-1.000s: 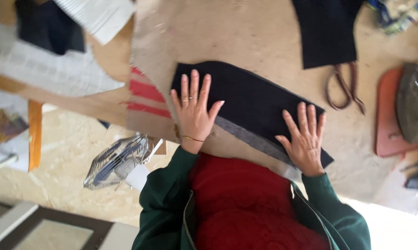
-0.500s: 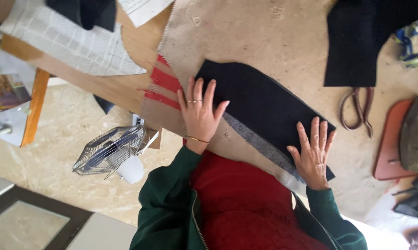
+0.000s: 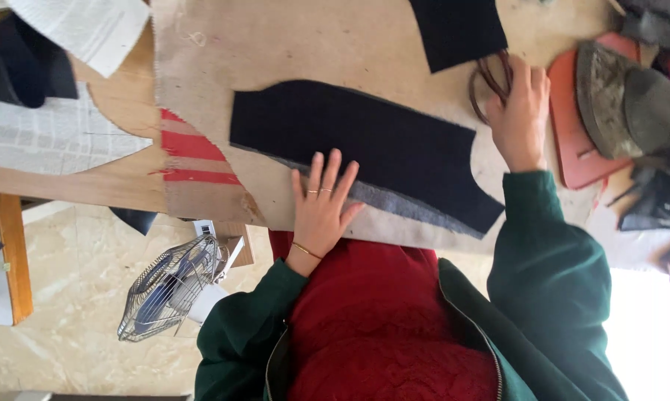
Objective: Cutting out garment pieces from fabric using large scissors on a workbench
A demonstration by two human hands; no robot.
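A long piece of black fabric (image 3: 350, 141) lies on a beige cloth-covered table (image 3: 290, 44), with a grey layer (image 3: 379, 199) showing along its near edge. My left hand (image 3: 321, 208) rests flat with fingers spread on the near edge of that fabric. Off to the right, my right hand (image 3: 520, 111) has its fingers curled around the brown handles of a pair of scissors (image 3: 487, 82). The scissors' blades are hidden under a second black fabric piece (image 3: 457, 30).
A red board (image 3: 572, 148) carries a dark heavy iron (image 3: 624, 104) at the right. A red striped cloth (image 3: 194, 152) sits at the table's left edge. Grey checked fabric (image 3: 38, 141) and white paper (image 3: 82, 26) lie further left. A small wire-cage fan (image 3: 171, 286) stands on the floor.
My right hand left the black fabric and reached right to the scissors. My left hand slid toward the near edge of the fabric. The view shifted.
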